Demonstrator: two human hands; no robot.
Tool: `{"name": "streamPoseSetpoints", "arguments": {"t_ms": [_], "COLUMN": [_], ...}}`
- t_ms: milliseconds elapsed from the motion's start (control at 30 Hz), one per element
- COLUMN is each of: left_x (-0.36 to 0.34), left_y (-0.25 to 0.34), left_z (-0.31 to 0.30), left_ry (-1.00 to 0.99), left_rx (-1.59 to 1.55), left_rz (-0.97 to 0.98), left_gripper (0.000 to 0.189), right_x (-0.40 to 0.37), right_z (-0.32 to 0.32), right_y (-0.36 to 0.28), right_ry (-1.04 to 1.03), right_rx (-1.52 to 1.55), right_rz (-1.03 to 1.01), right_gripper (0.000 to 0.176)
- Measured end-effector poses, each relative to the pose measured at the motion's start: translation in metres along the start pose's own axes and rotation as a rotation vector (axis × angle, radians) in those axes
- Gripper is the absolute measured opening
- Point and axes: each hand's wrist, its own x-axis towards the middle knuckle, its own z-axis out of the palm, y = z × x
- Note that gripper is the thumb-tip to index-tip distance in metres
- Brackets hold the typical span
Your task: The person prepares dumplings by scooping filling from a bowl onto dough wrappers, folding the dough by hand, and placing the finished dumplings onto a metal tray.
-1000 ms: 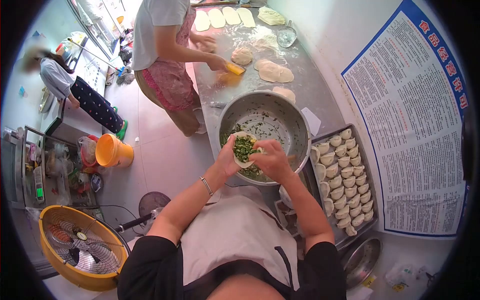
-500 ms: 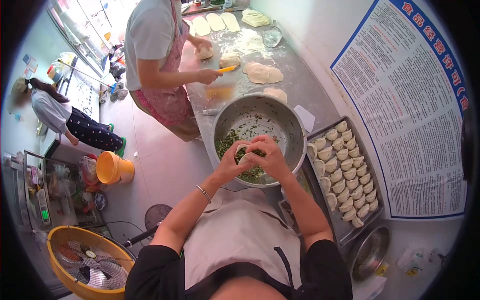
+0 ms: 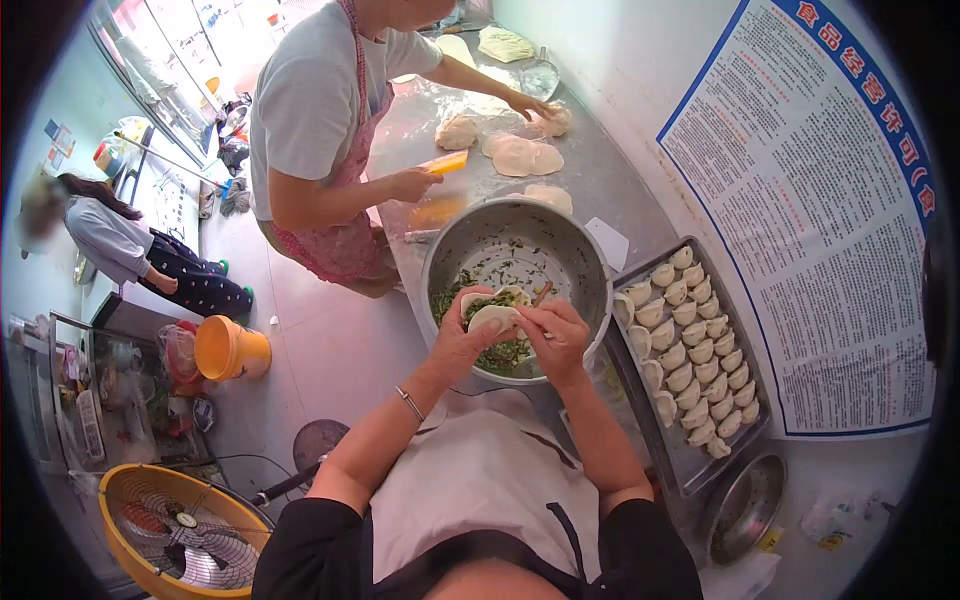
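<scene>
My left hand (image 3: 458, 338) is curled around a round dumpling wrapper (image 3: 493, 318), held open over the bowl with green filling in its fold. Close beside it, my right hand (image 3: 556, 335) grips a thin brown stick (image 3: 543, 293); its lower end is hidden by the fingers and the wrapper. Both hands are above a large metal bowl (image 3: 438, 235), where chopped green filling (image 3: 505, 355) lies mostly on the near and left side. To the right, a metal tray (image 3: 682, 478) carries rows of folded dumplings (image 3: 690, 350).
Across the metal table (image 3: 610, 160), a co-worker (image 3: 320, 130) holds a yellow-handled tool (image 3: 447, 162) and touches dough. Flattened dough pieces (image 3: 522, 156) lie beyond my bowl. A steel basin (image 3: 745, 508) sits right of me; a yellow fan (image 3: 185, 530) and orange bucket (image 3: 232, 347) stand left.
My hands have moved apart slightly, and the wrapper now shows open with filling. The brown stick has come into view in my right hand. The co-worker's far hand has reached rightward onto other dough.
</scene>
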Motion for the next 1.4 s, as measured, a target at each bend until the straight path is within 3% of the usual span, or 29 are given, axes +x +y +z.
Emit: {"name": "streamPoseSetpoints", "arguments": {"t_ms": [67, 167, 267, 367, 467, 567, 767, 867, 933, 1000, 1067, 1167, 1267, 1333, 1400], "left_x": [0.0, -0.001, -0.003, -0.005, -0.009, -0.011, -0.012, -0.008, -0.015, -0.015, -0.015, -0.019, -0.028, -0.03, -0.03], "left_y": [0.004, 0.005, 0.007, 0.005, 0.007, 0.008, 0.012, 0.005, 0.013, 0.009, 0.005, 0.004, 0.018, 0.024, 0.027], "left_z": [0.002, 0.001, 0.001, 0.004, 0.01, 0.01, 0.005, -0.003, 0.01, 0.011, 0.01, 0.013, 0.015, 0.008, -0.003], "left_ry": [-0.012, -0.007, -0.024, -0.079, -0.068, -0.071, -0.095, -0.119, -0.037, -0.065, -0.011, 0.02, -0.002, -0.036, -0.089], "left_rx": [-0.058, -0.068, -0.051, -0.06, -0.044, -0.024, 0.099, 0.405, 0.4, 0.237, 0.415, 0.445, 0.326, 0.384, 0.557], "left_rz": [-0.025, -0.03, -0.078, -0.038, -0.033, -0.035, 0.013, 0.116, 0.078, 0.064, 0.195, 0.243, 0.138, 0.133, 0.199], "left_gripper": [0.048, 0.046, 0.044, 0.041, 0.04, 0.036, 0.032, 0.029, 0.023, 0.024, 0.024, 0.028, 0.032, 0.036, 0.041], "right_x": [0.002, 0.006, 0.001, -0.001, 0.01, 0.009, 0.021, 0.016, 0.011, 0.018, 0.011, 0.004, 0.011, 0.02, 0.024], "right_z": [-0.004, 0.002, 0.008, 0.007, -0.003, -0.004, -0.005, -0.007, -0.003, -0.001, 0.007, 0.009, 0.008, 0.015, 0.021], "right_y": [-0.006, -0.011, -0.012, -0.009, -0.019, -0.015, -0.026, -0.016, -0.004, -0.028, -0.02, -0.01, -0.013, -0.026, -0.031], "right_ry": [0.026, 0.059, 0.0, -0.017, 0.012, 0.0, -0.033, -0.21, -0.169, -0.135, -0.071, -0.093, -0.213, -0.195, -0.275], "right_rx": [0.138, 0.734, 0.743, 0.366, -0.029, -0.042, 0.575, 0.366, 0.091, 0.059, -0.02, -0.03, 0.056, 0.431, 0.556], "right_rz": [0.132, 0.667, 0.722, 0.452, -0.03, -0.092, 0.468, 0.295, -0.022, -0.052, -0.186, -0.197, -0.04, 0.157, 0.247], "right_gripper": [0.026, 0.026, 0.025, 0.023, 0.021, 0.025, 0.038, 0.038, 0.027, 0.017, 0.017, 0.017, 0.015, 0.016, 0.018]}}
